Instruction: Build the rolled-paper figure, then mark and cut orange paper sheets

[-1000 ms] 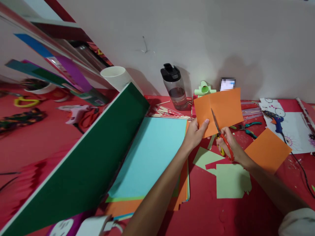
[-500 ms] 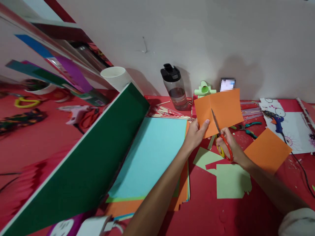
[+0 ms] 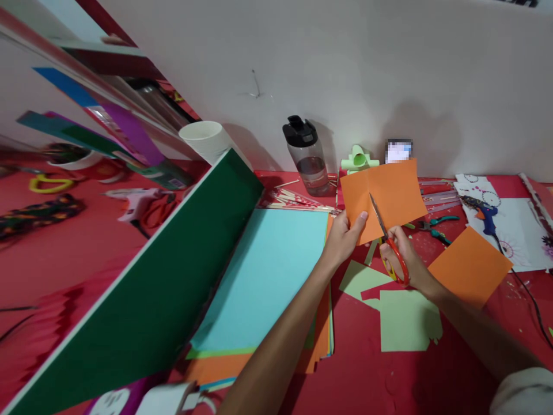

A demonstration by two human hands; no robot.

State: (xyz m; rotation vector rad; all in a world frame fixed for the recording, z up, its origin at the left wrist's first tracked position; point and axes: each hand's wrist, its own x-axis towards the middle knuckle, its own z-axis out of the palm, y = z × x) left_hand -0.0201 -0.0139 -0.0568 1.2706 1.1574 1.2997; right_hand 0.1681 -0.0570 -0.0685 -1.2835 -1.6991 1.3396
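Note:
My left hand (image 3: 344,236) pinches the lower left part of an orange sheet of paper (image 3: 395,190), thumb in front, holding it up above the table. Scissors (image 3: 397,259) with red and yellow handles are in my right hand (image 3: 404,248), fingers through the loops. Their blades lie along a cut that runs up the orange sheet from its lower edge. Below my hands are a pale green paper square (image 3: 408,320) with a ragged corner and a pale green offcut (image 3: 363,279). Another orange sheet (image 3: 470,265) lies beside my right forearm.
A stack of coloured paper (image 3: 268,271) lies left of my left arm, beside a slanted green board (image 3: 147,276). Behind stand a water bottle (image 3: 309,161), a green paper piece (image 3: 358,158) and a phone (image 3: 398,151). Pliers (image 3: 436,227) and a blue glue gun (image 3: 486,213) are at right.
The scissor blades look slightly more closed on the orange sheet. Both hands stay in nearly the same place, and the whole view has shifted a little.

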